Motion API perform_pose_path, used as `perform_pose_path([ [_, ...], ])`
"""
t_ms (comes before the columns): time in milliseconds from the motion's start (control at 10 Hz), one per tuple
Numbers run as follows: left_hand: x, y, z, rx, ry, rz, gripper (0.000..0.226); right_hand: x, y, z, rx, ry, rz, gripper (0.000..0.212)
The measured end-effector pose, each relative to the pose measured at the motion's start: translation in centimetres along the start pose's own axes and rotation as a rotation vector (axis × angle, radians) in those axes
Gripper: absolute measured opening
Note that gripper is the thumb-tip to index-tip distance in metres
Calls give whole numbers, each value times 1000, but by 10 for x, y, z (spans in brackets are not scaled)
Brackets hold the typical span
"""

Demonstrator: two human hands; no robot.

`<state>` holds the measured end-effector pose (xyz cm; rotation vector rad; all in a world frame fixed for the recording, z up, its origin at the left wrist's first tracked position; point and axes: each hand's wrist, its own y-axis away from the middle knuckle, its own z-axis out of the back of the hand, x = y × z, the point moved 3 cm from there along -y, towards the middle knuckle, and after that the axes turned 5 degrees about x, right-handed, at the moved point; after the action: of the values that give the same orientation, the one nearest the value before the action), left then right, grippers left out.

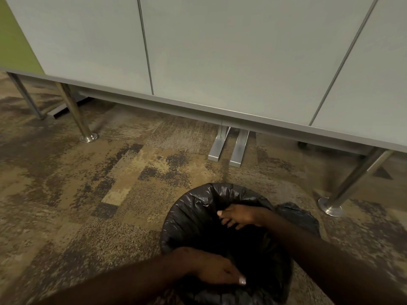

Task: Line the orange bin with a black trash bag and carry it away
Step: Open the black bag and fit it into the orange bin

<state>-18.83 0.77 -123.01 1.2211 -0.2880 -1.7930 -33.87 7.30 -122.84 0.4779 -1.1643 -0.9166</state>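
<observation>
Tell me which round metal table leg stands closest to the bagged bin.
The slanted leg on the right, its round foot just beyond the black trash bag. The two left legs stand farther off.

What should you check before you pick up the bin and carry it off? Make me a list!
1. Black trash bag folded over the far rim: ok, it wraps the edge there.
2. Bag over the near rim: cannot tell, the left hand and arm cover it.
3. Bag pushed down inside: cannot tell, the inside is too dark; the right hand is gripping a fold of plastic at the opening.
4. Loose plastic tucked in: not ok, a bunch sticks out on the right side.
5. Hands gripping the bin itself: not ok, both are on the bag.
6. Walking path: ok on the open carpet to the left; table legs stand close on the right.
</observation>
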Motion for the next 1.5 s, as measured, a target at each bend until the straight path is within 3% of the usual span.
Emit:
perform_pose_path([
  [100, 10, 7, 23, -156, 99, 89, 46, 8, 14, 0, -52, 148, 72, 41],
  [200, 30, 9, 55, -341, 84, 342, 35, 17, 33, -2, -185, 527, 79, 34],
  [400, 46, 6, 75, -540, 275, 510, 41, -19, 18, -72, 255, 976, -80, 51],
  [500, 55, 7, 69, -559, 284, 566, 41, -44, 18, -70, 148, 875, -224, 39],
  [600, 62, 10, 66, -578, 305, 556, 40, -55, 12, -70, 67, 1033, -128, 42],
  [700, 62, 11, 66, -625, 310, 512, 43, -36, 21, -75, 33, 957, -30, 60],
  [800, 55, 13, 68, -693, 292, 432, 45, 16, 60, -72, -62, 916, 189, 44],
  [1000, 53, 17, 63, -751, 264, 321, 42, 43, 116, -119, -69, 625, 435, 70],
  [1100, 49, 21, 63, -784, 254, 204, 34, 39, 124, -118, -120, 407, 566, 57],
  [1200, 46, 27, 62, -826, 202, 136, 32, 16, 120, -119, -187, 623, 613, 49],
  [1300, 45, 29, 60, -837, 164, 117, 32, -6, 107, -124, -334, 676, 667, 51],
  [1500, 31, 48, 65, -946, 101, 20, 32, 4, 127, -140, -385, 1030, 723, 50],
])
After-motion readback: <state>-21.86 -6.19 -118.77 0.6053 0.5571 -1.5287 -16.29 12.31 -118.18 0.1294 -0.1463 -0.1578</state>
